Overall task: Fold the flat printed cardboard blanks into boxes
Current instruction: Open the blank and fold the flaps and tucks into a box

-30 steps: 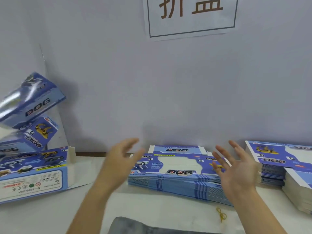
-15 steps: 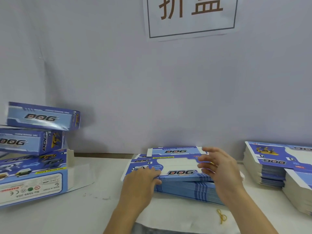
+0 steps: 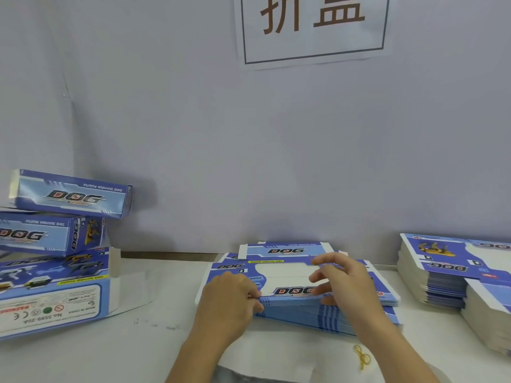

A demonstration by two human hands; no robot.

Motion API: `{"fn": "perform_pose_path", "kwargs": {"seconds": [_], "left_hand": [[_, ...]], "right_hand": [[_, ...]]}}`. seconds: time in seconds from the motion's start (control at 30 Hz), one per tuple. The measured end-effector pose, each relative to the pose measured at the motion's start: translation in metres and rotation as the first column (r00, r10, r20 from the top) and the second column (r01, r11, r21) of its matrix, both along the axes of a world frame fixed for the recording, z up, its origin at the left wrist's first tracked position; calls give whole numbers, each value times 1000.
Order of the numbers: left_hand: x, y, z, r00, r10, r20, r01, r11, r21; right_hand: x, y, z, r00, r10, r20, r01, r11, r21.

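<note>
Stack of flat blanks (image 3: 298, 305) lies on the white table (image 3: 138, 352), at the middle, close to the grey wall (image 3: 249, 161). Top blank (image 3: 284, 275) shows a "DOG" print and a white window cut-out; its near edge is raised off the stack.

Left hand (image 3: 229, 302): at the near left corner of the stack, fingers curled, fingertips pinching the near edge of the top blank.

Right hand (image 3: 345, 280): over the right half of the stack, fingers bent and loosely spread across the top blank, thumb (image 3: 327, 299) tucked under its lifted edge, so it pinches the same blank.

Left of the stack, well apart: three folded boxes (image 3: 69, 197) piled one on another, the lowest with an open end flap. Right of the stack: a second stack of blanks (image 3: 453, 272). Just in front of the stack, toward its right: a yellow rubber band (image 3: 362, 356) on the table. Above the stack on the wall: a paper sign (image 3: 312, 29) with two brown characters.
</note>
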State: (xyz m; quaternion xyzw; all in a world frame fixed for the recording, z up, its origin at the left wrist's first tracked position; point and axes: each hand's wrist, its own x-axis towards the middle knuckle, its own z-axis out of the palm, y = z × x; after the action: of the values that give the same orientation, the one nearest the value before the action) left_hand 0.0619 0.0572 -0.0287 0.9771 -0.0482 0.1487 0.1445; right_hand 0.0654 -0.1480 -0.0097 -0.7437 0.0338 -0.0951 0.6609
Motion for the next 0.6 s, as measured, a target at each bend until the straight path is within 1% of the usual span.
{"fn": "perform_pose_path", "kwargs": {"seconds": [0.1,0.2,0.33,0.4,0.5,0.6], "left_hand": [[1,4,0,997,-46,-61,34,981,-189],[-1,7,-2,986,-102,-130,62,957,-283],[3,12,3,980,-105,-170,56,961,-270],[3,14,6,982,-105,-156,61,963,-264],[2,17,9,992,-81,-95,57,971,-231],[-1,18,10,986,-110,-129,85,979,-185]], "right_hand": [[0,-1,-1,1000,-4,-14,4,1000,-2],[0,-2,0,1000,-2,-15,2,1000,-1],[0,-2,1,1000,11,-20,-11,1000,-6],[-1,-3,1,1000,9,-19,-9,1000,-2],[-1,-3,3,1000,12,-18,-12,1000,1],[-2,-2,3,1000,8,-20,-8,1000,-19]]}}
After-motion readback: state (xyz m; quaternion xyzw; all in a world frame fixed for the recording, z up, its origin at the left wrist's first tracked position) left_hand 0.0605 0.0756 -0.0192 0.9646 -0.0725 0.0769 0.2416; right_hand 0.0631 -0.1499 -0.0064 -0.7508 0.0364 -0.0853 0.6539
